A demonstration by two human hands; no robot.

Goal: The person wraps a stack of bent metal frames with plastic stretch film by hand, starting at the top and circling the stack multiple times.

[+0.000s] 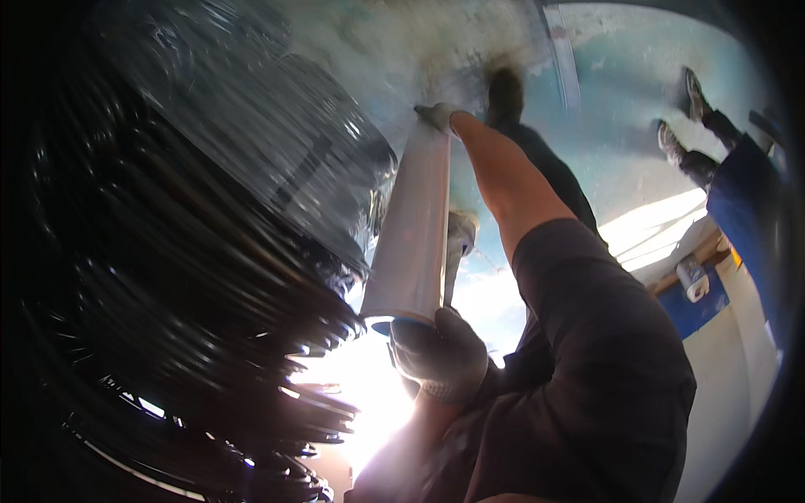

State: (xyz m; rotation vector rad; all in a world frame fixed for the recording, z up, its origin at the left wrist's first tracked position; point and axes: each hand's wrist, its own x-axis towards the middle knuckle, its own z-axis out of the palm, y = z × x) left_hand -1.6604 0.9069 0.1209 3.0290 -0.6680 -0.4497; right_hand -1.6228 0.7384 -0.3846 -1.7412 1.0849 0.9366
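Observation:
A long pale roll of stretch film (411, 226) stands tilted in front of me, close against a large stack of black coils (210, 335). My left hand (440, 352), in a light work glove, is closed round the roll's near end, where a blue core rim shows. At its far end my right hand (438, 116), also gloved, grips the roll with the arm stretched out; its fingers are partly hidden and blurred. Shiny clear film (268, 142) covers the far part of the stack. Black ribbed edges of the coils show bare toward the lower side.
My dark shoe (506, 88) is on the worn blue-green floor (620, 159). At the right another person in blue clothing (746, 193) stands with both shoes showing. A small white roll (693, 279) lies near a blue panel. Strong light glares beside the coils.

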